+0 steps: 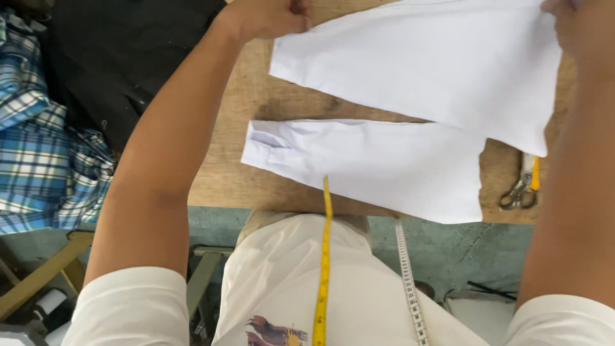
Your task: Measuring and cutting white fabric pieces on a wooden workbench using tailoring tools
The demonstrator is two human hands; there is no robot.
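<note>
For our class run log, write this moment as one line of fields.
left hand: grips white garment | right hand: grips it too | table: scissors | tape measure: around neck

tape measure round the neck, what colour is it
Yellow on one hanging end, white on the other tape measure; head view shows it.

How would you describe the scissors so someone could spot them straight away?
Start at the wooden table with the white cloth pieces. At its right end, past the lower piece, lie the scissors: the only metal thing there, with looped handles.
</note>
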